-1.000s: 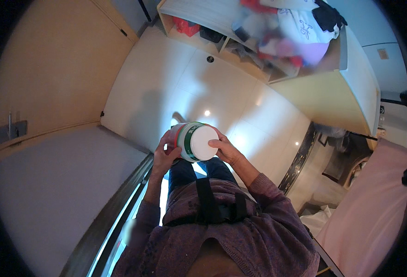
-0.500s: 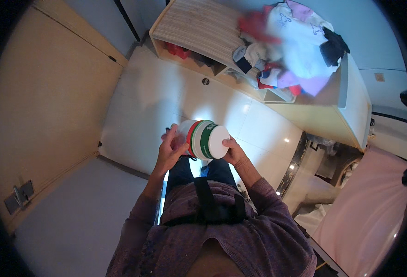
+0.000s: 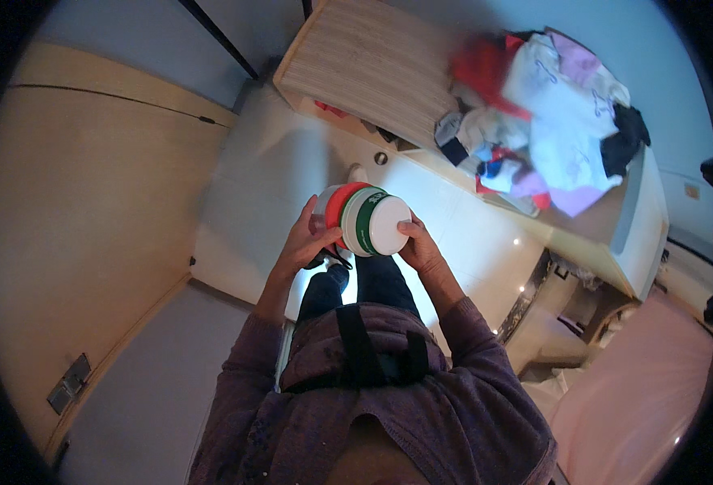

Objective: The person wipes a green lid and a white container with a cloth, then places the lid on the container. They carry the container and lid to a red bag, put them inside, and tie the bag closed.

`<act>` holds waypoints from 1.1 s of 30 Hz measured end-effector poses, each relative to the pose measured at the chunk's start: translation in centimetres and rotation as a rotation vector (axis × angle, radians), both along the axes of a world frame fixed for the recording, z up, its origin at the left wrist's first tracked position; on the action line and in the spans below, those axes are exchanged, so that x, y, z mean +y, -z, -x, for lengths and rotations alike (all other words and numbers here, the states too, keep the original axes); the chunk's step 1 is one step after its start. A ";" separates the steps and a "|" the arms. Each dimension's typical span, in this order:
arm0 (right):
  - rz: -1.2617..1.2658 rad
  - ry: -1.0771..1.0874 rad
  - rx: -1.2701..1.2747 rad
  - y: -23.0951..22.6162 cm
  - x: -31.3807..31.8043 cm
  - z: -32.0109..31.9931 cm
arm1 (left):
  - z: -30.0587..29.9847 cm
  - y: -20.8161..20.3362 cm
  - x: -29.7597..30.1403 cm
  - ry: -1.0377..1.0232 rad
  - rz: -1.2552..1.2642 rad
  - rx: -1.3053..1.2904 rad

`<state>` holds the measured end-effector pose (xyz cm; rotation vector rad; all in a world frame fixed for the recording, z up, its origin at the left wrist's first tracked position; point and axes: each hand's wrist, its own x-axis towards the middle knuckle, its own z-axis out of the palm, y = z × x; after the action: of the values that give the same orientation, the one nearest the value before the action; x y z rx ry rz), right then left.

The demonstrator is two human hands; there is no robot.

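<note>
Tub [image 3: 364, 223], white with green and red bands, tilts above the floor [image 3: 463, 217] between two part-closed hands: left hand [image 3: 300, 244] cupping its clear end, right hand [image 3: 423, 246] thumbing the white end. Either grip slackens, that rounded side could slip!

This looks like a room in a home, shown first by the pale wood-grain cabinet with open compartments [image 3: 364, 56], on whose top lies a loose heap of crumpled white, lilac, red and black clothes [image 3: 562, 105]. Left of the cabinet stands a flat, light-brown wooden door [image 3: 114, 210] with a metal handle plate [image 3: 69, 384]; glossy cream floor tiles [image 3: 275, 170] spread in front of it, and a smooth pink fabric-like cover [image 3: 631, 396] lies to its lower right.
</note>
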<state>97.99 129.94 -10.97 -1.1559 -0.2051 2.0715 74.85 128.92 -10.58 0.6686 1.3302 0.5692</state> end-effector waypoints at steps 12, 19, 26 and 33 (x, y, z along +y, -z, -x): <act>0.163 0.111 0.055 11.0 15.2 -5.4 | -2.2 5.8 12.1 -0.238 0.159 0.049; 0.110 0.278 -0.269 17.8 23.6 -8.3 | -2.9 8.6 16.5 -0.127 0.166 0.021; 0.036 0.391 -0.618 19.7 27.9 -7.3 | -2.6 11.5 19.3 0.029 0.312 0.051; -0.087 0.152 -1.062 19.6 28.3 -7.3 | -1.3 15.2 19.2 0.044 0.243 -0.161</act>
<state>105.24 158.26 -30.57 -2.0303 -0.6646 1.1255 76.19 148.11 -25.76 0.4426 1.2070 0.4082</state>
